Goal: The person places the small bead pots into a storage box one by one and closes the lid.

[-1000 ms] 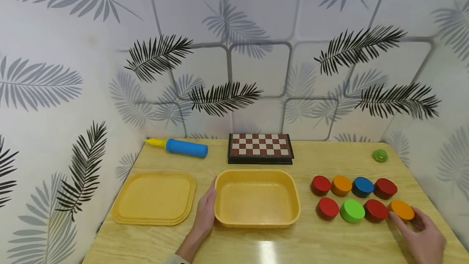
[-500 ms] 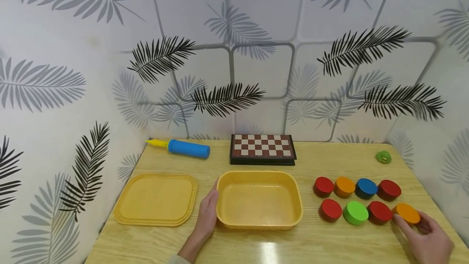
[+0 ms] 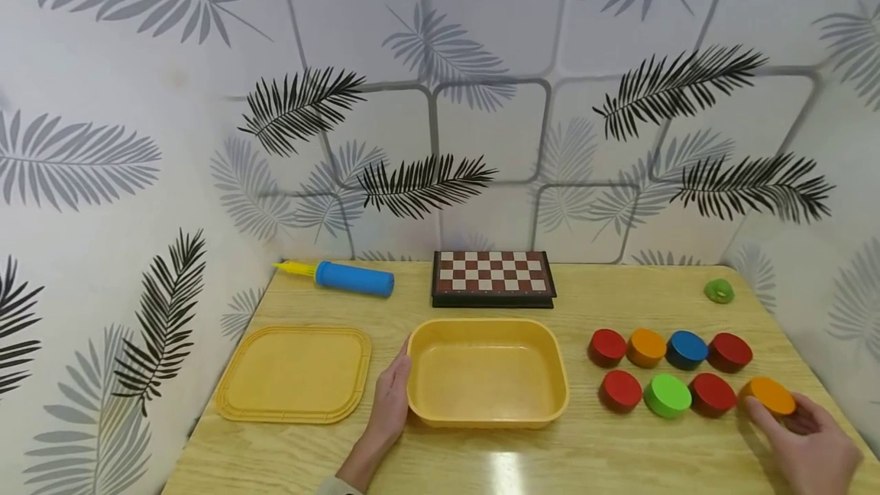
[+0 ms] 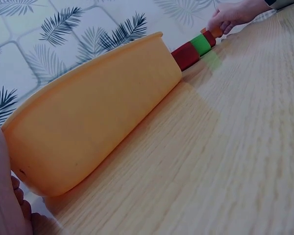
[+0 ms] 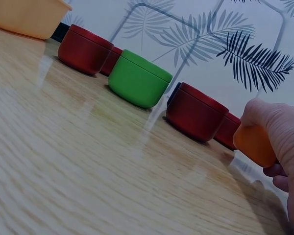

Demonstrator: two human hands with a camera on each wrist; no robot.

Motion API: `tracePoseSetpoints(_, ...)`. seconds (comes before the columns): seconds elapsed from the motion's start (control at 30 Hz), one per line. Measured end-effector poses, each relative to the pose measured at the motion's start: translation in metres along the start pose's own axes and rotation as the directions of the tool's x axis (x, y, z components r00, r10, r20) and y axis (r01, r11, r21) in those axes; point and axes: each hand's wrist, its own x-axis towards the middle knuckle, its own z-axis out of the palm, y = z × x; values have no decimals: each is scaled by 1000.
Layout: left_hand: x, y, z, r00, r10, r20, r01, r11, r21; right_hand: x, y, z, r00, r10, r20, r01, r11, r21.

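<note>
My right hand (image 3: pixel 807 438) pinches an orange round tub (image 3: pixel 771 396) between thumb and fingers at the right end of the front row. In the right wrist view the orange tub (image 5: pixel 255 145) is tilted, with a shadow on the table below. To its left sit a dark red tub (image 3: pixel 713 394), a bright green tub (image 3: pixel 668 396) and a red tub (image 3: pixel 621 391). My left hand (image 3: pixel 390 399) lies along the left wall of a yellow plastic bin (image 3: pixel 486 420), touching it. The left wrist view shows part of this hand at the bin's (image 4: pixel 98 105) near corner.
Behind the front row stand red (image 3: pixel 607 347), orange (image 3: pixel 646 347), blue (image 3: pixel 687 349) and dark red (image 3: pixel 730 351) tubs. A yellow lid (image 3: pixel 294 373) lies left. Along the back are a blue hand pump (image 3: pixel 354 279), a chessboard box (image 3: pixel 491 277) and a small green object (image 3: pixel 719 291).
My right hand has shifted slightly right and up with the orange tub, widening its gap from the dark red one. The left hand stays against the bin; the head view shifted slightly.
</note>
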Motion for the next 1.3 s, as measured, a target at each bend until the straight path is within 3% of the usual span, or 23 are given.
tracePoseSetpoints(0.13, 0, -1, 0, 1000, -19, -11, 19, 1000, 2, 1, -6, -5, 1000, -24, -15, 24, 1000, 17)
tracePoseSetpoints(0.5, -1, 2, -2, 999, -40, -22, 40, 999, 1, -16, -33, -15, 978, -134, -157, 146, 987, 65)
tracePoseSetpoints(0.67, -1, 2, -2, 999, -34, -19, 34, 999, 3, -29, -54, -19, 966, -221, -137, 237, 965, 112)
tracePoseSetpoints(0.87, 1, 3, -1, 1000, -19, -9, 19, 1000, -10, -44, -87, -15, 951, -309, -16, 308, 940, 144)
tracePoseSetpoints(0.97, 2, 4, -1, 1000, -11, -7, 11, 1000, -17, -52, -102, -7, 913, -405, 43, 395, 906, 148)
tracePoseSetpoints(1.17, 2, 3, 0, 1000, -15, -2, 15, 1000, -25, -70, -128, 17, 773, -622, 124, 588, 777, 225)
tracePoseSetpoints(1.3, 1, 1, 0, 1000, -24, 3, 24, 999, -32, -84, -143, 37, 700, -693, 172, 650, 718, 248)
